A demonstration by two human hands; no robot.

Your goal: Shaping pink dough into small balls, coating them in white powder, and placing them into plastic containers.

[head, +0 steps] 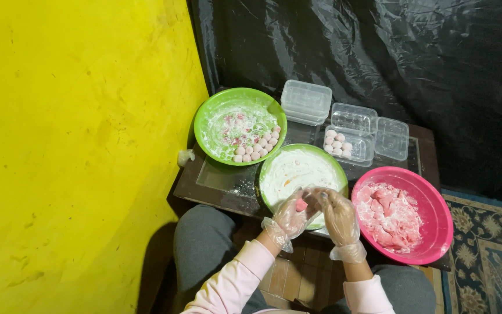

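Head view: pink dough piece (301, 204) sits cupped in gloved left hand (290, 216), right hand (338, 214) fingertips closing on it from the right (pink bowl (437, 203) right of both).

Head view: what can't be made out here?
- Pink piece in the left hand: mostly hidden by gloved fingers; its full shape is unclear.
- Right hand: fingertips blurred, so contact with the piece is unclear.
- Near green bowl: front rim covered by both hands.
- Balls in the clear box: too small to count reliably.
- Forearms: cut by the bottom edge.
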